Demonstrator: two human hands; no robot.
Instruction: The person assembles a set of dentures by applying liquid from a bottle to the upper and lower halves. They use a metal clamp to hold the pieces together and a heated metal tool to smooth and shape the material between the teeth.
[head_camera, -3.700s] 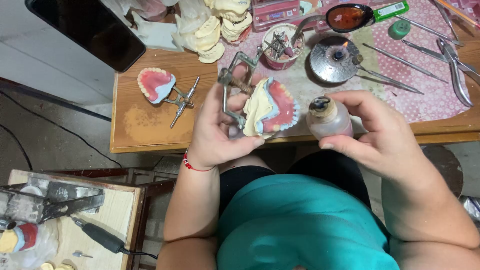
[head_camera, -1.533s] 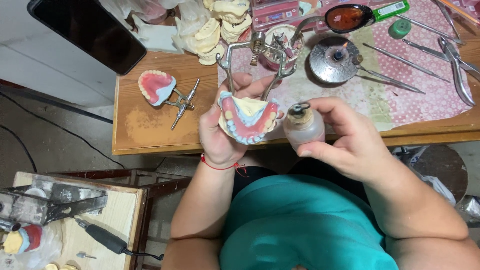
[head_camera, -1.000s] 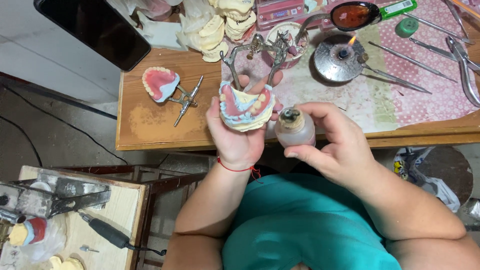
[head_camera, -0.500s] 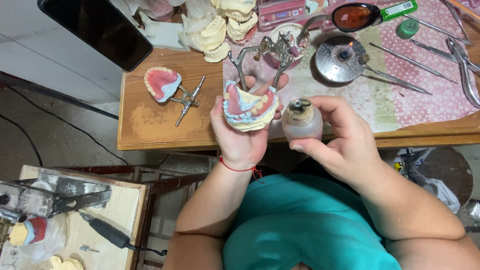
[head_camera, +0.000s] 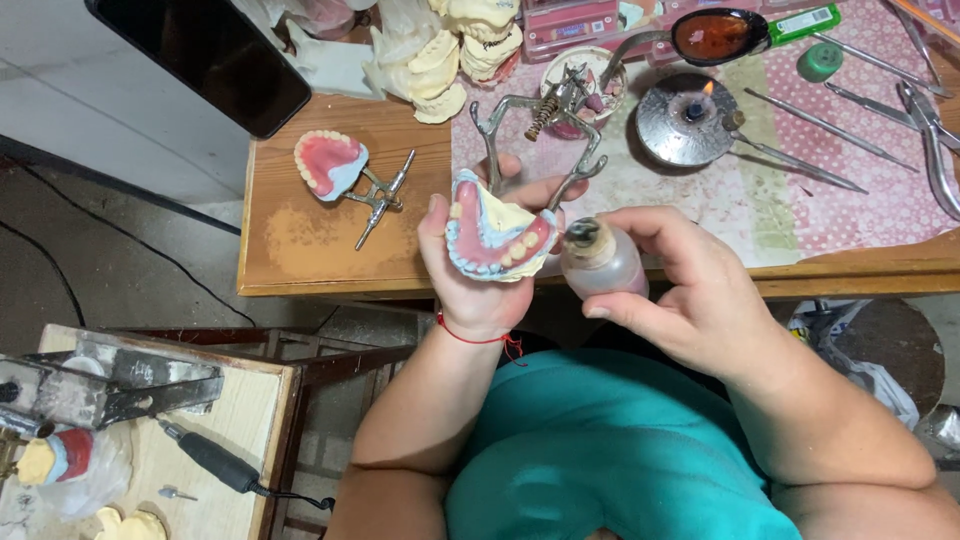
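Nearest the camera, the person's teal shirt (head_camera: 620, 450) fills the bottom edge, cut off below. Just above it, the left hand (head_camera: 475, 275) is clamped around a denture model (head_camera: 495, 235), pink gums and teeth facing up; its metal frame (head_camera: 540, 130) rises beyond the fingers, and the palm hides the model's underside. Touching the model's right edge, a small bottle (head_camera: 602, 262) sits gripped between the right hand's (head_camera: 700, 300) thumb and fingers; its dark tip meets the model, and what the bottle holds is hard to make out.

Beyond the model lies the wooden table (head_camera: 300, 240). Left of the model, a second denture (head_camera: 328, 162) rests on its own frame. Far right of the model, a lit burner (head_camera: 690, 118) stands on a patterned cloth (head_camera: 800, 200), with pliers (head_camera: 930, 130) partly cut off by the edge. Farthest back, plaster casts (head_camera: 450, 50) are cropped at the top.
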